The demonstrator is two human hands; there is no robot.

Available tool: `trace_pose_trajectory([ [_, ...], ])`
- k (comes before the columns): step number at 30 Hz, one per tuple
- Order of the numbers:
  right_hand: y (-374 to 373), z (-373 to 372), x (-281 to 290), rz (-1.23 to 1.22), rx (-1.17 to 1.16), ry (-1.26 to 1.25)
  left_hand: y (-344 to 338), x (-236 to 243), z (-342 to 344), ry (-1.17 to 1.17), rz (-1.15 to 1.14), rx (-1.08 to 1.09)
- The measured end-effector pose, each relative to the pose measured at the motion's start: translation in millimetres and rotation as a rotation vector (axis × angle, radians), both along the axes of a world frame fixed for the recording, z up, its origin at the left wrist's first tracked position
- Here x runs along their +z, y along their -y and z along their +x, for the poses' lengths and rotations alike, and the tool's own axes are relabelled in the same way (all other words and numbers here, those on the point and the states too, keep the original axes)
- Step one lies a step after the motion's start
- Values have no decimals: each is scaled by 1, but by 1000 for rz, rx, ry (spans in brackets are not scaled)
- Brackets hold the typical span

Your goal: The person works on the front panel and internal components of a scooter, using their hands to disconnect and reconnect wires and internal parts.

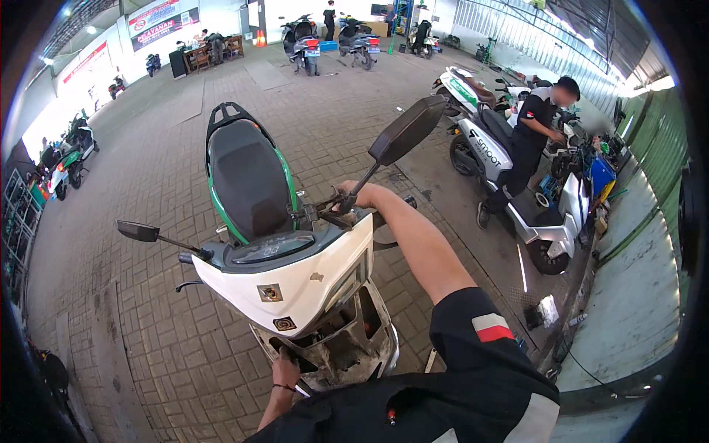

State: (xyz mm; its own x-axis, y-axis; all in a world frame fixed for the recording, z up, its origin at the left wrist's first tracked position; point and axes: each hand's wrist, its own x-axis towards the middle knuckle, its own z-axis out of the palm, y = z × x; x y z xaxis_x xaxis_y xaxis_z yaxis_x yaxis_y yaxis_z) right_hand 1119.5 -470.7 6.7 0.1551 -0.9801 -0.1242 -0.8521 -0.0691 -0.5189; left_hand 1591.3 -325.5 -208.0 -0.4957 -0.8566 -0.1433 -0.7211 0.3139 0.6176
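Observation:
In front of me stands a scooter with a white front cover (pixel 273 284), seen from its front, its green-edged black seat (pixel 249 181) beyond. My right hand (pixel 360 193) reaches over the handlebar and is closed at the base of the black mirror (pixel 408 131). Its fingertips are partly hidden, so what they grip is unclear. Low on the scooter, my left hand (pixel 285 371) touches the edge of the exposed front frame (pixel 347 354). Those fingers reach into an opening and are mostly hidden. A second mirror (pixel 138 230) sticks out to the left.
At the right, a co-worker (pixel 539 136) in dark clothes bends over a silver scooter (pixel 487 155). More scooters (pixel 301 46) are parked at the back, others (pixel 72 156) at the far left. A green corrugated wall (pixel 657 162) borders the right side. Brick paving (pixel 148 310) covers the floor.

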Motion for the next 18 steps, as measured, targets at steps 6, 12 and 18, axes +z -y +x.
trace_pose_trajectory([
  [6, -2, 1, 5, 1, 33, -10, 3, -5, -1, 24, 2, -3],
  [12, -7, 11, 4, -201, 22, 42, 4, -10, 4, -6, 17, 13],
  [18, 8, -5, -19, -171, 111, 108, 2, -3, 4, -199, -13, 35],
])
